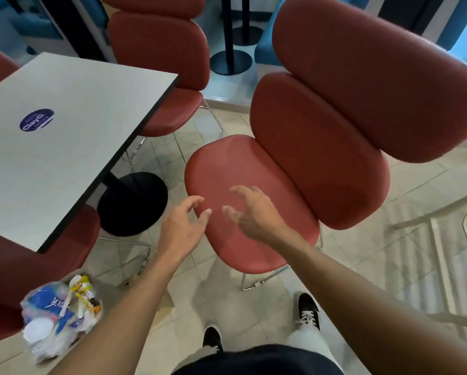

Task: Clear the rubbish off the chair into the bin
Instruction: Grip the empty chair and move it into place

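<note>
A red padded chair [254,169] stands in front of me with a bare seat. Both my hands hover over its front edge. My left hand [183,228] has loosely curled fingers and holds nothing. My right hand [251,212] is beside it, fingers spread and relaxed, also with nothing in it. At the lower left a bin lined with a clear bag [56,318] holds rubbish: blue and white wrappers, a yellow wrapper, a white cup lid and a plastic utensil.
A grey table [64,125] with a blue round sticker stands at the left on a black pedestal base [135,204]. More red chairs [162,63] surround it. My feet in black shoes [308,309] stand on the tiled floor.
</note>
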